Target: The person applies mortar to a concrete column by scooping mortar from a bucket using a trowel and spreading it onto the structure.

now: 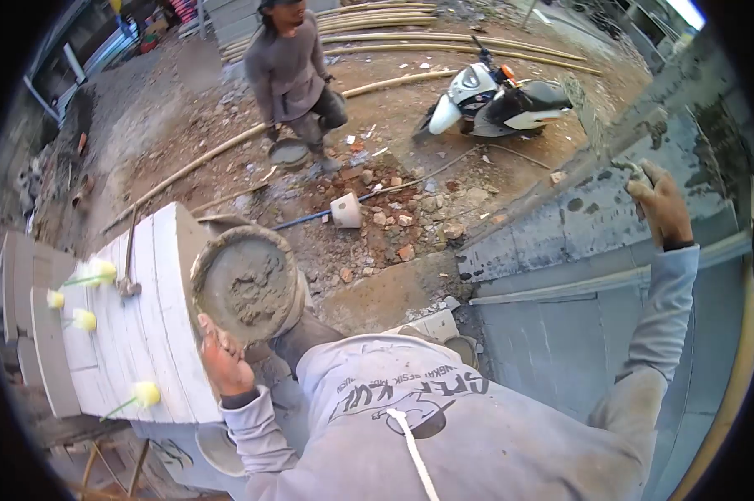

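My right hand (pixel 665 206) is raised at the right, fingers wrapped round the handle of a trowel (pixel 584 117). Its blade looks coated in wet mortar and points away over the wall's top edge. Dark mortar smears mark the grey block wall (pixel 598 219) below it. At the left, my left hand (pixel 226 359) is closed at the near rim of a round mortar bucket (pixel 290 311), fingers curled against it. Wet grey mortar (pixel 258 284) lies lumpy inside. How firmly the fingers grip the rim cannot be made out.
White blocks (pixel 156 292) carry a hammer (pixel 128 286) and yellowish knobs with green stems (pixel 146 394). A person (pixel 289 75) walks ahead carrying a pan (pixel 288 154). A scooter (pixel 502 100), bamboo poles (pixel 385 33), a white bucket (pixel 346 210) and rubble occupy the ground.
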